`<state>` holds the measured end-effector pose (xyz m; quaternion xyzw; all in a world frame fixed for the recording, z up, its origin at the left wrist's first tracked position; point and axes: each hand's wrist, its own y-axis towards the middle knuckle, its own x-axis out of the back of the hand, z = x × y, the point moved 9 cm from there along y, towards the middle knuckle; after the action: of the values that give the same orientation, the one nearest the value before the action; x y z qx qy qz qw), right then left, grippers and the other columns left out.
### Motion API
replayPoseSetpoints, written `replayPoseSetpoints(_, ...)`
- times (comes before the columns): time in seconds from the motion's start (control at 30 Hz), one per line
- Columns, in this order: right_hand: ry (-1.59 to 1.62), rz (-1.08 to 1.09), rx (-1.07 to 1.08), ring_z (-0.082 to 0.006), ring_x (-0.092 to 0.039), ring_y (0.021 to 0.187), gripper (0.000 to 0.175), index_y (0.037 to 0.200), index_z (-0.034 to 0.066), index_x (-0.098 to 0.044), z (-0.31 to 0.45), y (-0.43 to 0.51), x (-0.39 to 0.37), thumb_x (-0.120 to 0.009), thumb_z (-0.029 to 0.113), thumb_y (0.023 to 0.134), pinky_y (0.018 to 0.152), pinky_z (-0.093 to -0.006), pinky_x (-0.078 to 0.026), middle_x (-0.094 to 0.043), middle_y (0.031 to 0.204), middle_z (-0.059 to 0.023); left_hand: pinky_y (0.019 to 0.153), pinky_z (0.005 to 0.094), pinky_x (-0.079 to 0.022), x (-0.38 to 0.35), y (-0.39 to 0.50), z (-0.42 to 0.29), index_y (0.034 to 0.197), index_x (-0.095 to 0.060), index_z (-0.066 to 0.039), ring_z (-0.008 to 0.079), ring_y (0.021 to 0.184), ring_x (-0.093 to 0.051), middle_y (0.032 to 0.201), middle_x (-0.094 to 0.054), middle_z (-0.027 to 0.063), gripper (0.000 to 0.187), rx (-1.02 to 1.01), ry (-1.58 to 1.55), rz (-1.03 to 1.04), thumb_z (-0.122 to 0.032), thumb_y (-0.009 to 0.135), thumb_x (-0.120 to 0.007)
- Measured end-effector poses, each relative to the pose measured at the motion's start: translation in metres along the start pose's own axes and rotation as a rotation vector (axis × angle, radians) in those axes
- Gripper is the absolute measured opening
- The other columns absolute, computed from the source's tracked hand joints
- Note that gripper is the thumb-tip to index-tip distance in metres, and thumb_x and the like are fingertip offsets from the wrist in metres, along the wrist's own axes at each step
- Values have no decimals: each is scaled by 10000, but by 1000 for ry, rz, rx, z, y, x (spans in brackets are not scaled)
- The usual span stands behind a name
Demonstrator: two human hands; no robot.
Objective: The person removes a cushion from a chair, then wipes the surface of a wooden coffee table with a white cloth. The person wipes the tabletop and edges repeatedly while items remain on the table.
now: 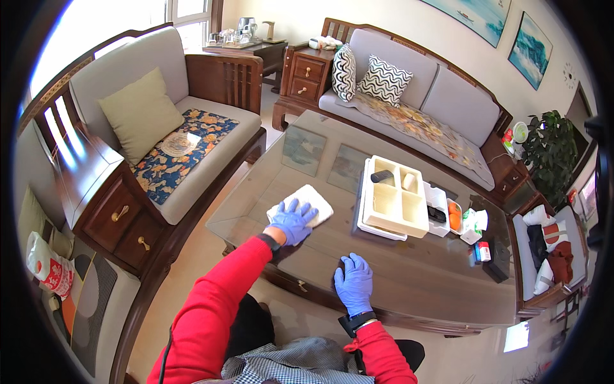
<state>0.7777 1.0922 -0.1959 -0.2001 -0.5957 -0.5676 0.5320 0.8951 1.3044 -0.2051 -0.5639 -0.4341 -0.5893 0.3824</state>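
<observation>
My left hand (292, 223), in a blue glove, presses down on a folded white cloth (314, 204) with its fingers spread. The cloth lies flat on the glass top of a dark wooden coffee table (307, 264), towards its left end. Also gloved in blue, my right hand (355, 285) rests at the table's front edge. Its fingers are loosely bent, the thumb stands a little apart, and I see nothing held in it. To the right of the cloth sits a cream tray with compartments (383, 204), holding a black remote control (382, 176).
Right of the tray stand a white organiser (435, 209), a container of orange fruit (454, 216), a tissue box (472, 225) and a black box (496, 261). A wooden armchair (216, 129) flanks the table on the left; a sofa (407, 125) runs behind it.
</observation>
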Motion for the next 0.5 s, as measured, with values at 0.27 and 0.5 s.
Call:
replayPoseSetpoints(0.27, 11, -41, 12, -353, -542, 1260, 369, 1215, 103, -651, 0, -1, 1, -702, 274, 892, 1047, -517, -439, -594, 1308, -140, 1227, 589, -249, 13, -90, 43, 1615, -375, -278, 351, 1555, -292, 1679, -355, 82, 691, 38, -6, 61, -569, 1005, -517)
replayPoseSetpoints(0.5, 25, -33, -6, -353, -543, 1263, 363, 1205, 102, -657, -2, 0, 2, -701, 264, 883, 1052, -517, -438, -600, 1308, -137, 1225, 610, -207, 9, -88, 127, 1602, -397, -233, 423, 1544, -285, 1661, -365, 152, 678, 393, -67, -33, -522, 1003, -528)
